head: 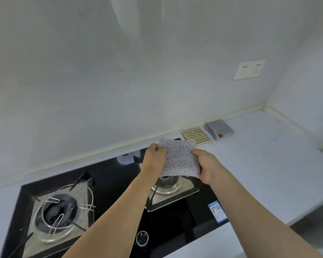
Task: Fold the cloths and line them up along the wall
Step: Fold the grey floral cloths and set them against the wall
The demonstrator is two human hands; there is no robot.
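Your left hand (pixel 154 157) and right hand (pixel 206 164) grip the dotted cloth (pixel 181 159), mid-fold; next, place it left of the checked cloth (pixel 196 135).

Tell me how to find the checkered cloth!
Look along the back wall to the right of the gas stove. Two folded cloths lie on the counter. The yellow checkered cloth is nearer the stove; its neighbour, the grey cloth, is plain.
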